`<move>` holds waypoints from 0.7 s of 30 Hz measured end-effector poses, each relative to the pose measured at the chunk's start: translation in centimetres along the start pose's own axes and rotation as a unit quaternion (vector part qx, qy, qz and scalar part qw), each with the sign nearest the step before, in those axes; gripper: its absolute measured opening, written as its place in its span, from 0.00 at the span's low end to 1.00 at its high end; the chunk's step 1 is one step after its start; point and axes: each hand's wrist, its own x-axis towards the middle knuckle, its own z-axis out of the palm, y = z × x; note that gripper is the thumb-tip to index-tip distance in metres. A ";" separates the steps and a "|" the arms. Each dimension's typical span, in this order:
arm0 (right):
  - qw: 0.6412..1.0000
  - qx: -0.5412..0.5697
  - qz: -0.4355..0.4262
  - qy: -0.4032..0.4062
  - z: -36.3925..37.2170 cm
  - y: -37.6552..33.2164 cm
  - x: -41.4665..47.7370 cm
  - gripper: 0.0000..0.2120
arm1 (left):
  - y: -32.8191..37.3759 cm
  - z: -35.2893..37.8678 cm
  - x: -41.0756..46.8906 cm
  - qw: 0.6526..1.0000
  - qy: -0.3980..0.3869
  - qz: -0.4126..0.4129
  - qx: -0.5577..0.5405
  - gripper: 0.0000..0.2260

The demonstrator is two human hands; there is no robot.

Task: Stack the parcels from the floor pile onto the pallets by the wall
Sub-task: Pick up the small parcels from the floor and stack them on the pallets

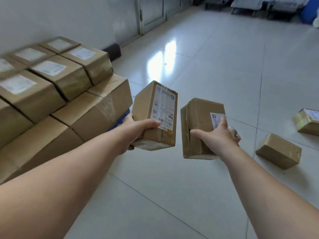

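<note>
Both bare forearms reach forward from the lower corners of the view and draw closer together toward the middle. The left hand (pixel 138 130) grips a labelled parcel (pixel 155 109) at its near end, with the thumb across the labelled face and the fingers curled underneath. The right hand (pixel 219 137) holds a second parcel (pixel 196 118) from above, thumb spread out to the left and fingers wrapped over the right side. The hands are apart, at about the same height.

Stacked boxes (pixel 72 107) block you left of your left fingers (pixel 150 125); floor (pixel 215 66) ahead lies open; loose parcels (pixel 278 150) lie right of your right fingers (pixel 221 124).
</note>
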 end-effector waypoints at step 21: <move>0.985 -0.154 -0.067 0.029 12.3 -33.0 -8.7 0.57 | -1.6 -29.7 2.8 0.987 -0.005 -0.051 -0.154 0.41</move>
